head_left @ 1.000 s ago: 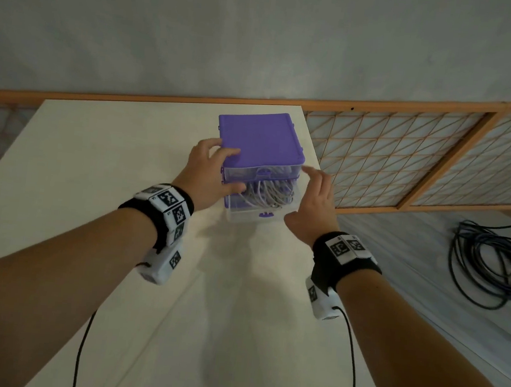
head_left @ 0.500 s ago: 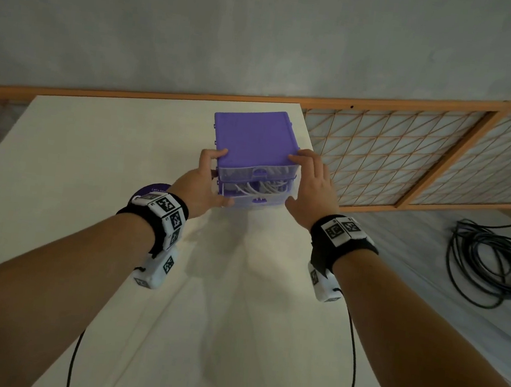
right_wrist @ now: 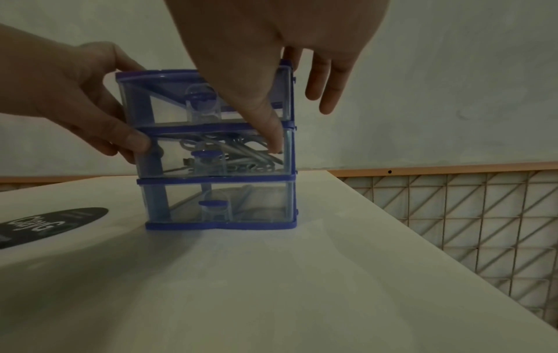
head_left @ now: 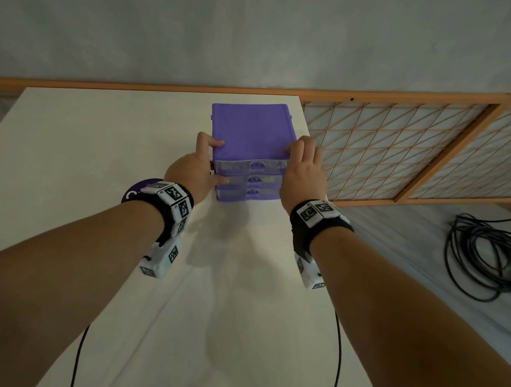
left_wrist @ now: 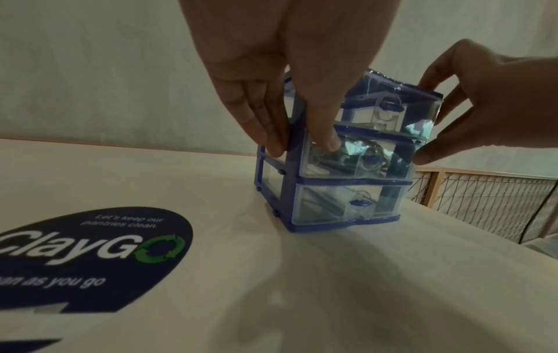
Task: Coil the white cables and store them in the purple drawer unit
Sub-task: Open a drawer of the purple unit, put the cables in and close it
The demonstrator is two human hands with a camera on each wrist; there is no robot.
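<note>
The purple drawer unit (head_left: 251,130) stands near the table's far right corner, with all three clear drawers pushed in. White cables (right_wrist: 250,155) lie coiled inside the middle drawer (head_left: 249,179). My left hand (head_left: 194,168) clasps the unit's left front corner: a finger on the top, the others on the side frame, the thumb on the middle drawer's front. My right hand (head_left: 304,173) clasps the right front corner, fingers at the top edge and thumb (right_wrist: 271,141) pressed on the same drawer's front. The top and bottom drawers look empty.
A dark round ClayGo sticker (left_wrist: 90,250) lies on the pale table (head_left: 96,147) just left of my left wrist. The table's right edge runs close beside the unit. A wooden lattice panel (head_left: 392,150) stands beyond, and a black cable coil (head_left: 488,256) lies on the floor.
The middle drawer with the cables stood pulled out a second ago; it has slid in flush. Both hands moved forward onto the unit's front corners.
</note>
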